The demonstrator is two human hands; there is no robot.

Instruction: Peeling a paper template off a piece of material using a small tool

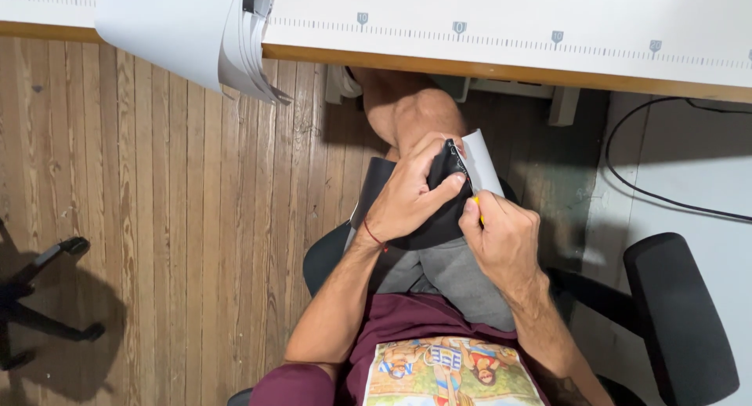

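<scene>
Black fabric piece (439, 210) mid-frame, pinched by left hand (407, 198); right hand (505, 241) grips small yellow tool (476, 206) at its edge. Looks mid-work, edge unfinished.

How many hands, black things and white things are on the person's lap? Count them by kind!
Hands: 2, the left hand and the right hand
Black sheet: 1, the black sheet gripped by the left hand
White sheet: 1, the white sheet under it
Yellow tool: 1, the yellow tool, mostly hidden in the right hand
Total: 5

Bare wooden floor (157, 218) left; table edge (501, 69) ahead, chair armrest (677, 312) right.
</scene>
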